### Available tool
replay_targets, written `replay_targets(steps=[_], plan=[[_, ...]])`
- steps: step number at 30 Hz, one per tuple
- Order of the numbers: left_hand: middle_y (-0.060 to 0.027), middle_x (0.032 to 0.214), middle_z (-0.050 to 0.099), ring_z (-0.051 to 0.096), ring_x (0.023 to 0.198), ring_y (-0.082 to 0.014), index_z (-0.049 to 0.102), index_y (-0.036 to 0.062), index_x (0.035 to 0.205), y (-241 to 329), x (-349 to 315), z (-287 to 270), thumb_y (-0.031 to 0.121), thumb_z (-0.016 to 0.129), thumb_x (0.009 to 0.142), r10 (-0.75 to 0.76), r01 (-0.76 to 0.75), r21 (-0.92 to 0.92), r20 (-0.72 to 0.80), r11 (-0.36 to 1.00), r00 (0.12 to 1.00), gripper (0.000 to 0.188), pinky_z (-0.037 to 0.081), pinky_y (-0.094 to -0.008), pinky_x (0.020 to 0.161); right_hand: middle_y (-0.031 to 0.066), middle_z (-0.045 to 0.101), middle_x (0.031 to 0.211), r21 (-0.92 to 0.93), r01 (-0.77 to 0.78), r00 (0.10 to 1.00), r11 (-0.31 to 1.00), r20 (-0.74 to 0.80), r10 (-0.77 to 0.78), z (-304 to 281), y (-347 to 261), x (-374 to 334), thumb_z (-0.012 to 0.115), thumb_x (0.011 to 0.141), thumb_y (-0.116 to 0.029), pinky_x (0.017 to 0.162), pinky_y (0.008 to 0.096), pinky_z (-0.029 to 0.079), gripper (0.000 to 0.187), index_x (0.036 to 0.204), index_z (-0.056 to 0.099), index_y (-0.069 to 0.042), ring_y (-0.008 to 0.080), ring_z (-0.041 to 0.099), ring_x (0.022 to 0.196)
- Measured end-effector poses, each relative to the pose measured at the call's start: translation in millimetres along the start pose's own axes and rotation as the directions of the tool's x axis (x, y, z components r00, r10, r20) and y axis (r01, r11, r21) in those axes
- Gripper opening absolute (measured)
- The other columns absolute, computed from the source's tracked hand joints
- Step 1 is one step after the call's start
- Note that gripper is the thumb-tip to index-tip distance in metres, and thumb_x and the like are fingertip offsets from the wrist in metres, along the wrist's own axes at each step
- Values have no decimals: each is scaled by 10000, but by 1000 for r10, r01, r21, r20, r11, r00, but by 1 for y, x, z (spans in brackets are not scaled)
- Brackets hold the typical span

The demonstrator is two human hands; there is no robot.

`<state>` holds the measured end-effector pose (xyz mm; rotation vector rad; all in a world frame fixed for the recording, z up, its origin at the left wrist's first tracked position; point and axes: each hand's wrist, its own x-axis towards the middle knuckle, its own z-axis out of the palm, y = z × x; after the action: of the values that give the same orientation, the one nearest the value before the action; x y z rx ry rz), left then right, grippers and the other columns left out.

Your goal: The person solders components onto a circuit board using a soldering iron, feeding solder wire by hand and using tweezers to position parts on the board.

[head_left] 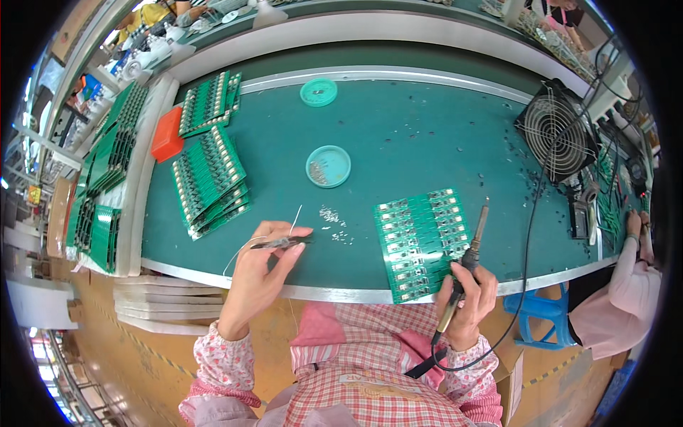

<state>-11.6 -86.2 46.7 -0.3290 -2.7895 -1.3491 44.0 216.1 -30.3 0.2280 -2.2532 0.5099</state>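
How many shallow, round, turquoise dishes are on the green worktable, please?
2. One shallow, round, turquoise dish is near the far edge of the flat green worktable; the second dish, holding small silvery pieces, is nearer to the person. Both are fully visible.

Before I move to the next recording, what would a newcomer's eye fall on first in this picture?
Probably the slim dark soldering iron, held in the right hand by the right side of the flat green circuit-board panel at the green table's near edge. Next, perhaps, the orange-red rectangular box beside green circuit-board stacks on the left, and the black fan with round metal grille at the right.
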Motion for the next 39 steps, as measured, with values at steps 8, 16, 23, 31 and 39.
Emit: replay_targets(steps=[8, 16, 23, 31, 39], plan=[[-86, 1000, 687, 659, 871, -176, 687, 14, 1066, -10, -8, 26, 27, 668, 897, -2, 17, 77, -187, 997, 982, 171, 500, -286, 753, 128, 602, 975, -11, 34, 999, 999, 15, -34, 2, -1, -2, 731, 763, -24, 713, 403, 471, 368, 1118, 653, -87, 285, 603, 828], [-88, 976, 684, 659, 861, -166, 671, -3, 1049, -6, -3, 34, 11, 670, 898, 59, -53, 40, -162, 998, 985, 153, 514, -286, 784, 134, 608, 982, -26, 50, 998, 998, 29, -49, 2, -1, -1, 718, 791, -39, 707, 404, 469, 334, 1116, 648, -72, 284, 605, 823], [-99, 991, 684, 654, 865, -278, 666, 25, 1036, -7, 3, 42, 24, 679, 879, 35, -47, -68, -161, 997, 986, 158, 507, -345, 782, 141, 618, 979, -19, 52, 998, 998, 36, -51, 1, 0, -1, 710, 813, -62, 710, 408, 478, 305, 1112, 646, -67, 295, 612, 831], [-96, 1041, 692, 657, 881, -214, 667, -8, 1041, -10, 5, 43, -12, 637, 913, 95, -89, 49, -145, 995, 985, 132, 511, -297, 776, 173, 652, 972, 123, -19, 999, 992, 34, 15, -3, 1, -2, 627, 929, -189, 694, 422, 500, 252, 1130, 604, -39, 318, 607, 818], [-101, 1035, 699, 647, 881, -250, 676, 16, 1014, -6, 6, 42, -30, 657, 878, 97, -85, 92, -130, 992, 987, 144, 503, -324, 769, 177, 660, 971, 183, -65, 998, 981, 30, 60, -5, 0, -2, 601, 955, -210, 694, 414, 503, 261, 1147, 590, -33, 309, 606, 818]])
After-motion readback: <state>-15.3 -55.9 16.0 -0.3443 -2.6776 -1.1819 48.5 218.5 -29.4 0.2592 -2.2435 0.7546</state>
